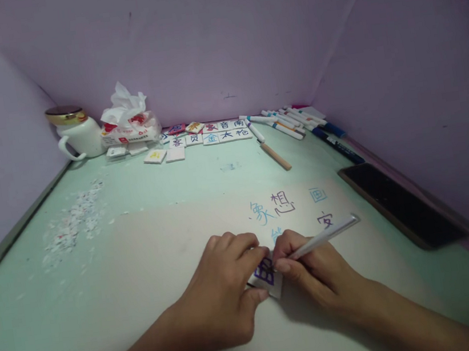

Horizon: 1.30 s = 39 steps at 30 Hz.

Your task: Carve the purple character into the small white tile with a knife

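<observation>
On the table's [167,187] near side, right of centre, my left hand [227,286] grips a marked tile [276,288]; my right hand [316,271] pinches a slim tool [329,234], best guided lightly, clear of fingertips.

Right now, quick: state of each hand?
Left hand: closed, holding the small marked tile by its edges.
Right hand: closed, holding the slim pen-like tool.

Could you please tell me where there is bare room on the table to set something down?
There is room between the scraps and the left hand, and between the phone and the right forearm. Along the back, a mug, tissues, tiles and markers crowd together.
</observation>
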### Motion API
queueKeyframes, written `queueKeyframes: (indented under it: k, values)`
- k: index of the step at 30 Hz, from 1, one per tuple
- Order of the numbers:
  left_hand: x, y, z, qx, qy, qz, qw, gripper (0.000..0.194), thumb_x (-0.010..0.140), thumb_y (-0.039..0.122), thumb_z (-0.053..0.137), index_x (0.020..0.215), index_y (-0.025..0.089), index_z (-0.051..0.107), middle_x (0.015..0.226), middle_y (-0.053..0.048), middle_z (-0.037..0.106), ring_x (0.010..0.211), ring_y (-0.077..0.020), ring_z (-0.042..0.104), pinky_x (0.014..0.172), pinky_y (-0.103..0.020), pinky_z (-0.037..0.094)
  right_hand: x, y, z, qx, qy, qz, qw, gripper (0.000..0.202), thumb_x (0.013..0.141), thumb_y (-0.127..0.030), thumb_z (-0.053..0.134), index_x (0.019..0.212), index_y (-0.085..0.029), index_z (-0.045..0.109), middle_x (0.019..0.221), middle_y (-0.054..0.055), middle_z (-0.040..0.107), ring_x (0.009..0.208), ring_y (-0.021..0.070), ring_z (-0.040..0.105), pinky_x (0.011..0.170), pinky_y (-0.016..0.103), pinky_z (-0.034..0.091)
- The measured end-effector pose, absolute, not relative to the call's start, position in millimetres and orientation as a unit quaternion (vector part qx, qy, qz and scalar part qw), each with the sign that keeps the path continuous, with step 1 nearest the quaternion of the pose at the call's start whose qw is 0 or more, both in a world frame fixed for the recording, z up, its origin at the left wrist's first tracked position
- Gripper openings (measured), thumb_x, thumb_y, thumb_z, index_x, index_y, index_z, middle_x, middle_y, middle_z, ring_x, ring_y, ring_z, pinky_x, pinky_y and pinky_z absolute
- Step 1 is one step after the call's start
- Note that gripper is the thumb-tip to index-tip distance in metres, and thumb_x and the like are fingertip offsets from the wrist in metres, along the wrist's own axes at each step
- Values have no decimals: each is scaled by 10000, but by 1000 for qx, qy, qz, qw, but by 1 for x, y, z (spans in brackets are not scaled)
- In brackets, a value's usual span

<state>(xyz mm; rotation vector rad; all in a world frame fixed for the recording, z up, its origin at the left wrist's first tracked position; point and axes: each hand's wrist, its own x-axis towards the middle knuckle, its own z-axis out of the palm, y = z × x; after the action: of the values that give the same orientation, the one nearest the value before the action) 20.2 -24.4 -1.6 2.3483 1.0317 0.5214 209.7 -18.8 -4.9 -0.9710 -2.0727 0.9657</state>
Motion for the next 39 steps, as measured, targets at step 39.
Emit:
queueKeyframes:
  k: [39]
  values:
    - [14, -24, -9, 878, 363, 220, 220, 459, 794, 89, 433, 1240, 197, 452, 1256, -132, 484, 1102, -272, 470, 904, -472, 415, 217, -13, -10, -408, -435, 665, 450, 356, 777, -484, 660, 702, -164, 524, 531, -33, 541, 441, 75, 518, 399, 163, 393]
